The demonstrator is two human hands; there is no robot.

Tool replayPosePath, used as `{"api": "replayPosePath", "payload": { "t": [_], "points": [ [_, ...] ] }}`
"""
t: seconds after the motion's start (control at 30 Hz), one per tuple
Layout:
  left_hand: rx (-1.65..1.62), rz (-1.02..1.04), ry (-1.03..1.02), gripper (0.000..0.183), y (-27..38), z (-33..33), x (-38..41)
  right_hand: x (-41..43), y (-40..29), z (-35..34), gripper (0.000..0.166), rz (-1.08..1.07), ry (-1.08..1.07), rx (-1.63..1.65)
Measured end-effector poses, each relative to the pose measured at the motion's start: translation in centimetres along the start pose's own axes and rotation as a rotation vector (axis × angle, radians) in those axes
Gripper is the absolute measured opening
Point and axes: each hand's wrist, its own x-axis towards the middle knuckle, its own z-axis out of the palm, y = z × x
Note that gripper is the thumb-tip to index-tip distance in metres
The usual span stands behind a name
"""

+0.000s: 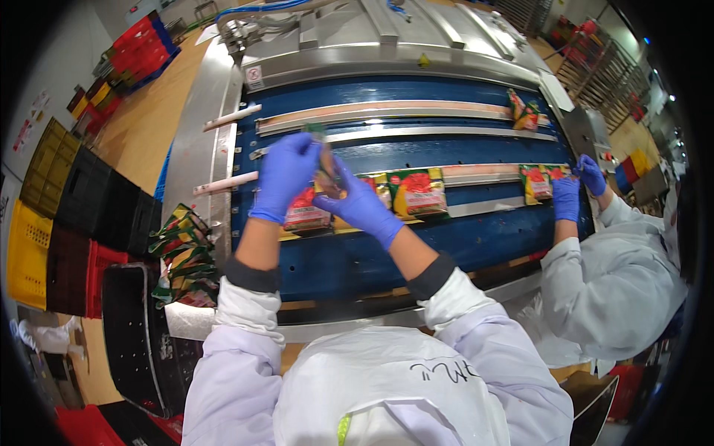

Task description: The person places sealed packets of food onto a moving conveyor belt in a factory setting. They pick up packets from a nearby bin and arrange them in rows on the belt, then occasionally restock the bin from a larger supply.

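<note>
Both my hands, in blue gloves, hold one food pouch [328, 167] tilted up above the blue belt [357, 267] of a steel packaging machine. My left hand [290, 173] grips its upper part, and my right hand [362, 206] has its fingers around the lower part. The pouch is blurred. Below the hands, a printed pouch [305, 214] lies along the near sealing bar, partly covered by them. Another printed pouch [418, 192] lies flat to the right of my right hand, its top edge on the bar. A pile of pouches [187, 256] rests on the steel ledge at the left.
A co-worker's gloved hands [568, 195] handle pouches at the belt's right end. Other pouches [523, 111] lie on the far bar [390, 108]. A black crate [131, 334] stands at the lower left, beside stacked crates [72, 223]. The machine's raised lid [379, 56] is behind the belt.
</note>
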Motion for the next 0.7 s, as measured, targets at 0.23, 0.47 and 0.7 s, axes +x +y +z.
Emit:
{"api": "replayPosePath", "payload": {
  "t": [0.23,0.47,0.7],
  "points": [
    [-0.508,0.093,-0.069,0.03,4.0,8.1,-3.0,-6.0,2.0,-10.9,0.045,0.377,0.235,0.199],
    [-0.885,-0.3,-0.52,0.034,-1.4,11.6,-6.5,-9.4,-0.2,-15.5,0.032,0.442,0.112,0.306],
    [-0.907,-0.453,-0.402,0.021,-3.4,14.4,-11.6,-11.3,3.7,-16.3,0.019,0.452,0.123,0.082]
  ]
}}
